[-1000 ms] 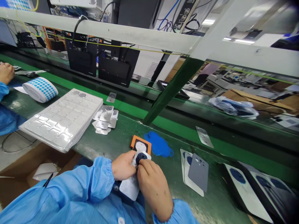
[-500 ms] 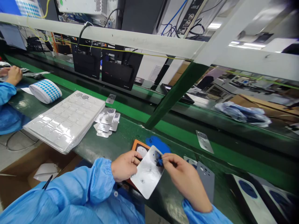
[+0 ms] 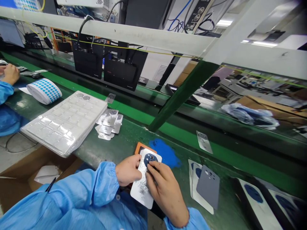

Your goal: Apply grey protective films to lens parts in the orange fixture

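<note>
My left hand (image 3: 129, 170) pinches the left edge of a silver phone back plate (image 3: 142, 188), tilted over the near edge of the bench. At the plate's top end sits a dark blue round camera-area piece (image 3: 150, 158) with holes in it. My right hand (image 3: 166, 188) lies over the plate's right side, its curled fingertips pressed at the lower edge of the round piece and hiding part of it. Partly covered by the plate, an orange frame (image 3: 140, 147) is behind it. A bright blue patch (image 3: 164, 152) lies on the bench just beyond.
Several phone back panels (image 3: 208, 185) lie to the right, grey on top. More plates stand in dark holders (image 3: 251, 198). Left are a pile of silver plates (image 3: 110, 119), stacked clear trays (image 3: 64, 118) and a sticker roll (image 3: 45, 91). A green post (image 3: 177, 99) rises ahead. Another person's hand (image 3: 11, 74) works far left.
The plate has turned more upright and shifted slightly left. My right hand has come left from its upper right corner onto the round piece, which now lies flat against the plate.
</note>
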Demonstrator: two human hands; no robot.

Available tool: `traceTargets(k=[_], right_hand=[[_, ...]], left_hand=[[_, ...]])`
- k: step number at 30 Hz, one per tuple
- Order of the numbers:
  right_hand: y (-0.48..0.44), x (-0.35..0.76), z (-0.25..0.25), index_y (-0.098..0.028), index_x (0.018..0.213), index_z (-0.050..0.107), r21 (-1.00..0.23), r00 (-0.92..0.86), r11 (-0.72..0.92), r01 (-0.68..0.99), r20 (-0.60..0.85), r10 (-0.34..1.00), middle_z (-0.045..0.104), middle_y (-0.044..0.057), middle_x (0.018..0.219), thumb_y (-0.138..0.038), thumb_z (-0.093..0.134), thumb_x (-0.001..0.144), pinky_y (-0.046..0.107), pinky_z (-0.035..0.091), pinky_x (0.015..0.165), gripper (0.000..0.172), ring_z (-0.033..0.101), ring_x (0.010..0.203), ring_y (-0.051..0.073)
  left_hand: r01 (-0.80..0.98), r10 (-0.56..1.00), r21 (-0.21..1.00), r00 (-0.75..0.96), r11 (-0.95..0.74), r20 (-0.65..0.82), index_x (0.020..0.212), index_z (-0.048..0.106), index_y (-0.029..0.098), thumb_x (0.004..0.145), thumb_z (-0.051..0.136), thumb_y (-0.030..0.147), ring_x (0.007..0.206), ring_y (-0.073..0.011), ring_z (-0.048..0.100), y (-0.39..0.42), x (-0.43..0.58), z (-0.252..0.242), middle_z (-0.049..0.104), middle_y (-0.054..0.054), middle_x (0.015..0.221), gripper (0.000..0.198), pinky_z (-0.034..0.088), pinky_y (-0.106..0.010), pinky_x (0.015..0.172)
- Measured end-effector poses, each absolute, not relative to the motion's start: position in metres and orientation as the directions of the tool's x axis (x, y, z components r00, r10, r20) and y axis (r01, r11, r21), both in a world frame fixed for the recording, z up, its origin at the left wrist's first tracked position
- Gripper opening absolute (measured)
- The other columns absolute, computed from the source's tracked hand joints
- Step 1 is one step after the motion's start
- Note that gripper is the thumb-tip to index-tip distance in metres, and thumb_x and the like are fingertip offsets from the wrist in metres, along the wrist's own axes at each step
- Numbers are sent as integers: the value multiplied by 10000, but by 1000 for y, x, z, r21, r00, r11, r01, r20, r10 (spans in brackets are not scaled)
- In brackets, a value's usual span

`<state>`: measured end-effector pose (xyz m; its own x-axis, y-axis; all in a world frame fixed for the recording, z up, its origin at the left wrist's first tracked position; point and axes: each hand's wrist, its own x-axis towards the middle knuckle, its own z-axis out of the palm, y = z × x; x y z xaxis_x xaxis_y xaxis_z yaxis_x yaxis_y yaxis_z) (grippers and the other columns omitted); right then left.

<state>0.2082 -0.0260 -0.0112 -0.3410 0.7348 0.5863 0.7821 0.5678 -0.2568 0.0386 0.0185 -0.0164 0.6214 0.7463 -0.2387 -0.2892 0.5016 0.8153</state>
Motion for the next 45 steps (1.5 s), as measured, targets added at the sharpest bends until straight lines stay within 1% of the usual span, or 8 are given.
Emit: traceTargets(k=[4,9,15,18,27,31,35,45], right_hand=[[-30,202,-16,-109,1160,601,-175,-399,585,792,577,713,550,126,1204,-160,610,882,441,461,968,282,480,1156,250],[-35,196,-22,-102,1169,611,-137,-470,609,781,512,719,535,133,1252,-153,596,887,460,458,986,287,469,1177,268],[-39,200,-18,-168,1104,630,-308,-366,626,716,597,713,563,86,1217,-145,631,865,379,494,960,240,521,1147,201],[-39,203,-12,-178,1118,623,-318,-328,582,749,585,742,585,70,1198,-178,633,872,356,500,958,246,552,1118,181],[-35,206,6,-88,1018,659,48,-603,635,771,377,704,620,109,1120,-126,542,894,381,521,854,175,568,981,222],[-41,202,11,-89,1005,648,82,-641,648,758,280,714,590,105,1183,-91,561,860,392,501,820,169,534,1019,241],[-46,193,14,-90,930,642,94,-624,627,774,286,727,605,113,1081,-83,546,856,454,446,825,121,514,1037,278],[-24,199,25,-141,879,602,-183,-497,577,796,347,795,600,63,988,-99,534,860,389,414,821,82,520,964,211]], left_hand=[[-323,765,767,562,554,-316,1029,553,85,554,542,70,649,-140,573,17,40,-19,594,-30,773,475,430,-237,594],[-383,805,757,508,530,-306,1049,576,80,652,598,125,799,-155,601,17,41,-20,622,-67,892,400,454,-253,710],[-342,783,800,576,492,-235,1099,577,88,628,563,59,746,-147,589,19,34,-19,618,-66,896,472,449,-246,665],[-315,760,835,626,451,-174,1126,584,85,597,545,17,766,-144,586,20,30,-17,614,-64,906,535,439,-228,658],[-205,727,884,659,420,-193,1080,578,84,542,484,6,708,-119,557,18,34,-25,592,-28,817,552,387,-180,583],[-138,731,915,651,380,-205,1046,583,89,557,480,19,698,-105,535,17,32,-24,586,-26,813,504,351,-172,570],[-69,758,950,621,304,-197,1033,578,94,590,511,29,717,-102,511,16,29,-25,580,-31,824,453,339,-175,585],[-77,694,949,700,307,-167,925,496,119,550,522,37,620,-68,434,15,27,-23,465,24,732,385,298,-170,513]])
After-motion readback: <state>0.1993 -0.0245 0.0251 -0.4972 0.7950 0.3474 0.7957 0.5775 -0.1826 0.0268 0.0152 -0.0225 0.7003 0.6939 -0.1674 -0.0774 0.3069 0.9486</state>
